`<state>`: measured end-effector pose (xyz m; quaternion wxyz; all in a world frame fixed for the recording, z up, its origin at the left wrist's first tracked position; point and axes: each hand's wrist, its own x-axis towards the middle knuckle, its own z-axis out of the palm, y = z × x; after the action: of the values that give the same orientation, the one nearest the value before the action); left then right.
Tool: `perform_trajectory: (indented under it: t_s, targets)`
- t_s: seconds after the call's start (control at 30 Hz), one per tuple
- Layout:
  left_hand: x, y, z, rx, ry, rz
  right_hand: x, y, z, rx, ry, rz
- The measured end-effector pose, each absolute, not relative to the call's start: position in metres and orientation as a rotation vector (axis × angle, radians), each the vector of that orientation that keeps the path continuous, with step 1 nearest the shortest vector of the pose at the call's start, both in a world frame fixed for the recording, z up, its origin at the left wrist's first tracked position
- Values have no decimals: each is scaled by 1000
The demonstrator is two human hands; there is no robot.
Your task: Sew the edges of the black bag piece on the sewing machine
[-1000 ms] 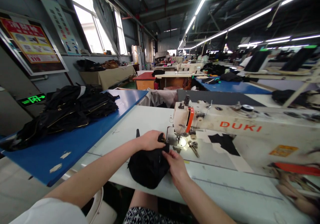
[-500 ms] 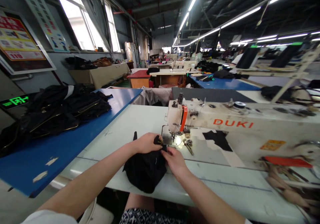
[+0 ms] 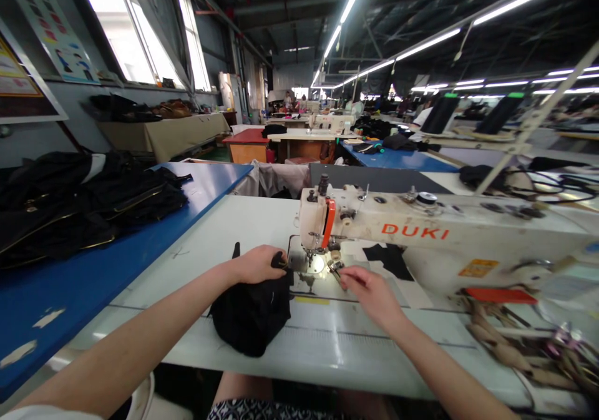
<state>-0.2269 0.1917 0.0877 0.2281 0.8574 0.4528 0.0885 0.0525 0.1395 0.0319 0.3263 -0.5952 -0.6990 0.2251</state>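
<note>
My left hand (image 3: 262,264) is closed on the upper edge of a black fabric piece (image 3: 253,317), left of the needle plate. The fabric hangs in soft folds over the front of the pale machine table, with a narrow strip poking up behind my wrist. My right hand (image 3: 372,292) pinches the near end of a small metal tool (image 3: 335,269) lying on the machine bed; its exact kind is too small to make out. Just behind my hands stands the white sewing machine (image 3: 374,220) with its lit needle area.
Dark garments with gold zips (image 3: 116,195) are heaped on the blue table (image 3: 154,233) at left. Black cut pieces (image 3: 388,259) and pale scraps lie under the machine arm. Black thread cones (image 3: 440,114) stand at the back right.
My right hand has let go of the black fabric and moved right to the small metal tool. My left hand keeps its hold on the fabric. The view has turned slightly right.
</note>
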Motion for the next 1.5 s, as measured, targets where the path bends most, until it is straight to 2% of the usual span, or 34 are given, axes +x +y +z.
perform_trajectory:
  t_s: [0.17,0.47,0.77,1.07,1.5]
  targets:
    - [-218,200,83,2369,1267,243,127,166,34,-1828,-1856,108]
    - [-220,203,62,2277,1264,310,156,179,22,-1926,-2132,-292]
    - [-220,204,53,2267,1245,341,150,179,22,-2017,-2213,-434]
    - [-224,205,43,2238,1223,390,148,179,30,-2115,-2196,-408]
    - [-228,190,52,2200,1281,419,145,184,28,-2086,-2251,-516]
